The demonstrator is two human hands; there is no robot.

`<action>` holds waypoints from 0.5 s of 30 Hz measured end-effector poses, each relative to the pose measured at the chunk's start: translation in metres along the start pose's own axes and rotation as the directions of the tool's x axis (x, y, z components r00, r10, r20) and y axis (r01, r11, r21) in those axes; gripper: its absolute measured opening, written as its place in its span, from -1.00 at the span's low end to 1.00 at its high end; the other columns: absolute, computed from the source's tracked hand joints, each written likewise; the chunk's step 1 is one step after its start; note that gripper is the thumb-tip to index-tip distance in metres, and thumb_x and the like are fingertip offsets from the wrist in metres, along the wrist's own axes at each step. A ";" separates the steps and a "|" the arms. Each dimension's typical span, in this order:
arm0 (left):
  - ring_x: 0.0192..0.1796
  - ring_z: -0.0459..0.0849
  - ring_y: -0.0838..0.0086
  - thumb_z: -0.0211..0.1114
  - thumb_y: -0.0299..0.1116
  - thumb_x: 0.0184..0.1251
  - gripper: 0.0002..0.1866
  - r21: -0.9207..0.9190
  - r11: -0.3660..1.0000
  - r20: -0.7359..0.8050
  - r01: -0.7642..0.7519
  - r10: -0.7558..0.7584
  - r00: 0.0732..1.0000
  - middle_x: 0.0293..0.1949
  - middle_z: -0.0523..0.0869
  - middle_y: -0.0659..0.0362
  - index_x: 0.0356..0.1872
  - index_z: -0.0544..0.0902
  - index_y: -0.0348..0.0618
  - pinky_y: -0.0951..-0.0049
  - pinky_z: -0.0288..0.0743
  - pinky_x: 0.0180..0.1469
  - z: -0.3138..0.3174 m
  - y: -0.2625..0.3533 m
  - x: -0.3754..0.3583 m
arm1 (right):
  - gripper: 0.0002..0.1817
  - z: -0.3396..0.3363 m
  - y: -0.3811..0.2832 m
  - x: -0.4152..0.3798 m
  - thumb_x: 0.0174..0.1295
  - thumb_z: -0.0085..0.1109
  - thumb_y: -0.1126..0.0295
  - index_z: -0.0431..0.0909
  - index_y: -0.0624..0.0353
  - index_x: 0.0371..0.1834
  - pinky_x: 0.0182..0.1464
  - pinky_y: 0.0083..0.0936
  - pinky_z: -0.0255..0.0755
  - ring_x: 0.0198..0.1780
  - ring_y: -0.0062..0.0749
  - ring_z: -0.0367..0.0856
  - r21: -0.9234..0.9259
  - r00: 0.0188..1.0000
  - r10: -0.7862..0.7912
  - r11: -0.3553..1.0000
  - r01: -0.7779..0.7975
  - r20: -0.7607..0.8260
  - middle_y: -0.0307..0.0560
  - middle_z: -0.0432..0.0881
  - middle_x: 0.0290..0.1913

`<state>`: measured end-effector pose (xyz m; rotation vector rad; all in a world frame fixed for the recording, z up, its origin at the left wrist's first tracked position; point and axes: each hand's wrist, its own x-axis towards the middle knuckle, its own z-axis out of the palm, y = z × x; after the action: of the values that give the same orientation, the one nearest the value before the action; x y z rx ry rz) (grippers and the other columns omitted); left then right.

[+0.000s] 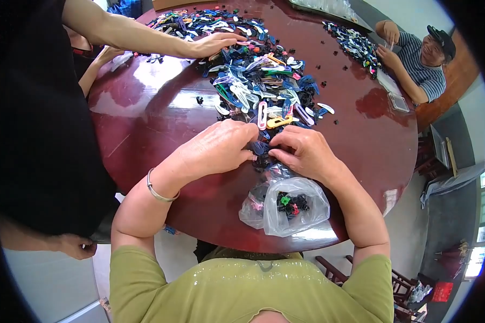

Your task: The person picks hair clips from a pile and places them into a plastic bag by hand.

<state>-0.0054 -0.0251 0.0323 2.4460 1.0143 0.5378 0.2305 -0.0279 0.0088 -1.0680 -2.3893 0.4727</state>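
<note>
A long heap of mixed hair clips (253, 81), many of them snap clips, stretches across the table. At its near end, my left hand (221, 146) has its fingers curled in among dark blue and black clips. My right hand (306, 153) faces it, thumb and fingers bent together over the same dark clips. What either hand pinches is too small and covered to make out. Just beyond my fingers lie a yellow snap clip (279, 122) and a white-rimmed one (262, 115). Below my hands sits an open clear plastic bag (275, 215) holding small black claw clips (299, 203), with a green and a pink one.
The round dark red table (145, 134) has a glossy top. At left, a person in black reaches an arm (145, 37) over the heap. Another person's arm (94, 70) shows behind. Across at right, a person in a striped shirt (423, 64) handles a second clip pile (355, 46).
</note>
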 end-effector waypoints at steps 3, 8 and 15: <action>-0.27 0.70 0.01 0.48 -0.40 0.05 -0.73 0.080 0.993 0.026 0.088 -0.090 0.996 -0.40 0.70 -0.05 -0.29 0.59 -0.28 0.14 0.55 -0.22 -0.006 0.003 -0.002 | -0.79 -0.003 -0.002 0.001 0.09 0.43 0.28 0.68 0.12 -0.28 -0.29 -0.32 0.54 -0.34 -0.20 0.68 0.039 0.999 0.039 0.998 -0.040 0.029 -0.11 0.65 -0.34; -0.30 0.70 0.02 0.48 -0.38 0.05 -0.73 0.147 0.979 0.073 0.142 -0.154 0.985 -0.44 0.70 -0.04 -0.30 0.59 -0.28 0.13 0.54 -0.25 -0.011 0.004 -0.001 | -0.78 -0.003 -0.004 0.002 0.06 0.46 0.37 0.69 0.17 -0.26 -0.37 -0.41 0.49 -0.44 -0.31 0.62 0.017 0.999 0.036 0.999 -0.036 0.020 -0.10 0.62 -0.44; -0.28 0.70 -0.01 0.41 -0.43 0.12 -0.80 0.060 0.997 -0.013 0.039 -0.038 0.999 -0.43 0.68 -0.08 -0.31 0.58 -0.28 0.11 0.54 -0.22 0.007 0.007 0.002 | -0.83 -0.015 -0.001 -0.001 0.06 0.42 0.40 0.70 0.17 -0.28 -0.31 -0.38 0.53 -0.40 -0.25 0.67 0.075 0.992 0.124 0.990 -0.121 -0.026 -0.08 0.67 -0.39</action>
<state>0.0033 -0.0300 0.0307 2.4734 1.0952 0.5168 0.2387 -0.0276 0.0214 -1.1849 -2.2706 0.5781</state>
